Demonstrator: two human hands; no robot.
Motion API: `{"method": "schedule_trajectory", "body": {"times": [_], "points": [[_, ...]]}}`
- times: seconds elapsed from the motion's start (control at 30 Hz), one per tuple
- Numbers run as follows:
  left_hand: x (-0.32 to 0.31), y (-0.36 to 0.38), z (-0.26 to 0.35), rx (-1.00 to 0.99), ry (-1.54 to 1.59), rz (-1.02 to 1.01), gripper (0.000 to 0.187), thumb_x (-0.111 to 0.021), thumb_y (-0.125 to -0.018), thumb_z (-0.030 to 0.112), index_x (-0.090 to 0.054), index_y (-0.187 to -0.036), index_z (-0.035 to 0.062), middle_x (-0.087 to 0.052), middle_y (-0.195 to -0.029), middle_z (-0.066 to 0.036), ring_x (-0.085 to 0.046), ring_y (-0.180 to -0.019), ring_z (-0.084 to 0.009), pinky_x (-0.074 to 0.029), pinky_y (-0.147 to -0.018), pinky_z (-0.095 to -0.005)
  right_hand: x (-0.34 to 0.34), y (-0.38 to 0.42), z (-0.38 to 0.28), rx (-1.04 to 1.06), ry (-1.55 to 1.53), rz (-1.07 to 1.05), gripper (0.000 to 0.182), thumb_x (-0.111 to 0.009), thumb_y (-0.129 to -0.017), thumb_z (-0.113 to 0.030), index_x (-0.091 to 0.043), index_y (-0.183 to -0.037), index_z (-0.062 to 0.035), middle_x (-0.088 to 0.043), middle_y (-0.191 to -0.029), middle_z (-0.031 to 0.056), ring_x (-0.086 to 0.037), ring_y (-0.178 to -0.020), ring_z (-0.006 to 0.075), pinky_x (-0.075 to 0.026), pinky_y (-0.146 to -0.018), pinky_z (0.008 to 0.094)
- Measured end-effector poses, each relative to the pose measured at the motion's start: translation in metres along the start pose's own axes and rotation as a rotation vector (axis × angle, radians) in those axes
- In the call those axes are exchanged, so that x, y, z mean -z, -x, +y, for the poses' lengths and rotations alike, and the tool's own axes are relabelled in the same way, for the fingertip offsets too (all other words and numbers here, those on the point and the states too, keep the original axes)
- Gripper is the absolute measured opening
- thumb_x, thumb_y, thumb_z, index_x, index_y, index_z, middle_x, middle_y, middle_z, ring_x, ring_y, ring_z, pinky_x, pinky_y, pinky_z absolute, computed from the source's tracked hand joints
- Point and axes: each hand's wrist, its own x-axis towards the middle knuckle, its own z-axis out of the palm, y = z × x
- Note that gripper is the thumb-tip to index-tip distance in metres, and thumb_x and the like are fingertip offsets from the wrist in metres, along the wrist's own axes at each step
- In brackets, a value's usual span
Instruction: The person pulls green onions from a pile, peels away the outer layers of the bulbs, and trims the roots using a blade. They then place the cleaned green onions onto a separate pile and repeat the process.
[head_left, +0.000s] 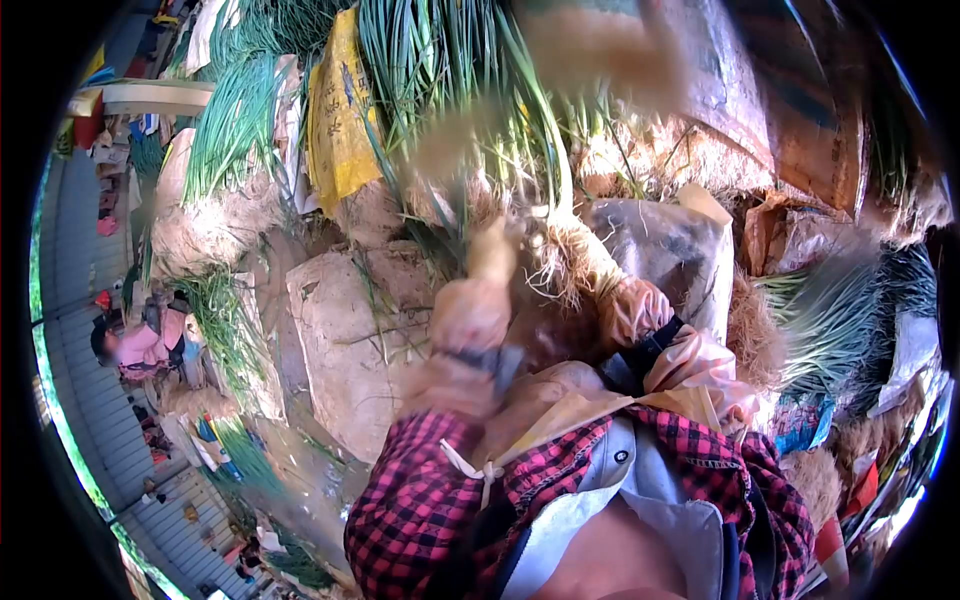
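In the middle, my right hand (592, 258) is closed around a green onion (560, 170) near its white base, with stringy roots (558, 262) hanging beside it. My left hand (492, 250) is just left of those roots, smeared by motion, so its fingers cannot be made out. Both forearms wear pale sleeve covers over a checked shirt. Tall green onions (430, 60) stand beyond my hands.
A yellow sack (340, 120) and another onion bundle (235, 125) are at the upper left. A dirty sack (345, 340) lies left of my arms. More onions (830, 325) lie at right. A person in pink (145, 345) is at far left.
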Motion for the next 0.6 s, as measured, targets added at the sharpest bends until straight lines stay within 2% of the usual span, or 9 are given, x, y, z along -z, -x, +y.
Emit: {"method": "schedule_trajectory", "body": {"times": [0.07, 0.1, 0.17, 0.2, 0.23, 0.3, 0.37, 0.43, 0.6], "points": [[-0.029, -0.06, 0.036, 0.056, -0.326, 0.079, 0.046, -0.052, -0.084, 0.037, -0.051, -0.119, 0.0067, -0.061, -0.107, -0.008, -0.056, -0.1, -0.0208, -0.042, -0.087, -0.0317, -0.026, 0.007, -0.007, 0.091, -0.068, 0.075, 0.022, -0.059, -0.084, -0.013, -0.054, -0.103, -0.0041, -0.056, -0.078, 0.0016, -0.054, -0.065, 0.0107, -0.045, -0.053, 0.0209], [-0.002, -0.051, 0.058, 0.017, -0.198, 0.11, 0.046, -0.051, -0.086, 0.037, -0.05, -0.12, 0.007, -0.061, -0.108, -0.008, -0.057, -0.096, -0.0202, -0.043, -0.084, -0.029, 0.002, -0.003, 0.004, 0.155, 0.146, -0.004, 0.019, -0.061, -0.083, -0.011, -0.054, -0.099, -0.0041, -0.056, -0.077, 0.0002, -0.052, -0.064, 0.0093, -0.043, -0.055, 0.0214], [0.024, -0.064, 0.098, 0.104, -0.086, -0.309, 0.045, -0.049, -0.089, 0.038, -0.049, -0.122, 0.0075, -0.06, -0.108, -0.008, -0.059, -0.089, -0.0189, -0.045, -0.077, -0.0234, -0.005, 0.011, -0.004, 0.172, 0.152, 0.076, 0.016, -0.062, -0.082, -0.011, -0.055, -0.095, -0.0042, -0.057, -0.078, -0.0001, -0.051, -0.064, 0.0087, -0.042, -0.054, 0.0224], [-0.027, -0.118, 0.062, 0.105, 0.325, -0.293, 0.044, -0.061, -0.083, 0.031, -0.053, -0.117, 0.004, -0.063, -0.103, -0.006, -0.06, -0.079, -0.0168, -0.046, -0.069, -0.0222, 0.007, 0.008, 0.001, 0.181, 0.053, 0.092, 0.017, -0.062, -0.082, -0.011, -0.055, -0.096, -0.0037, -0.058, -0.079, 0.0006, -0.052, -0.065, 0.009, -0.042, -0.054, 0.0216], [0.038, -0.033, 0.079, 0.18, 0.725, -0.242, 0.045, -0.064, -0.079, 0.037, -0.059, -0.108, 0.0032, -0.064, -0.089, -0.006, -0.048, -0.05, -0.0046, -0.038, -0.043, -0.015, 0.014, 0.004, 0.003, 0.186, 0.049, 0.095, 0.017, -0.062, -0.082, -0.011, -0.055, -0.096, -0.0037, -0.058, -0.079, 0.0006, -0.052, -0.065, 0.009, -0.042, -0.054, 0.0216], [0.035, -0.025, 0.045, -0.127, 0.989, -0.265, 0.027, -0.069, -0.076, 0.028, -0.065, -0.088, 0.0049, -0.058, -0.064, 0.0, -0.044, -0.045, -0.0046, -0.032, -0.039, -0.0192, 0.022, -0.006, 0.016, 0.237, 0.048, -0.019, 0.017, -0.061, -0.082, -0.009, -0.055, -0.096, -0.0032, -0.058, -0.079, 0.0016, -0.052, -0.064, 0.0099, -0.043, -0.054, 0.0219], [0.053, 0.015, 0.041, -0.095, 1.106, -0.453, 0.027, -0.069, -0.076, 0.034, -0.063, -0.083, 0.0086, -0.043, -0.053, 0.007, -0.035, -0.038, -0.003, -0.023, -0.033, -0.0187, 0.004, -0.001, 0.014, 0.14, 0.145, 0.009, 0.019, -0.063, -0.08, -0.005, -0.056, -0.097, -0.0027, -0.06, -0.079, 0.0032, -0.056, -0.066, 0.0112, -0.047, -0.057, 0.0241], [0.056, 0.013, 0.038, -0.05, 1.017, -0.418, 0.034, -0.067, -0.076, 0.038, -0.064, -0.086, 0.0063, -0.05, -0.056, 0.003, -0.038, -0.04, -0.0033, -0.026, -0.034, -0.018, -0.006, -0.003, 0.016, 0.12, 0.239, 0.051, 0.019, -0.064, -0.078, -0.003, -0.056, -0.095, -0.0024, -0.06, -0.081, 0.004, -0.057, -0.069, 0.0115, -0.048, -0.059, 0.0245], [0.075, -0.032, 0.06, -0.247, 0.651, 0.189, 0.039, -0.066, -0.077, 0.034, -0.062, -0.097, 0.0008, -0.064, -0.081, -0.005, -0.056, -0.061, -0.0079, -0.042, -0.051, -0.0171, 0.005, -0.004, 0.02, 0.104, 0.4, 0.092, 0.02, -0.066, -0.076, -0.001, -0.056, -0.093, -0.0027, -0.06, -0.078, 0.0039, -0.057, -0.066, 0.012, -0.047, -0.057, 0.0244]]}}
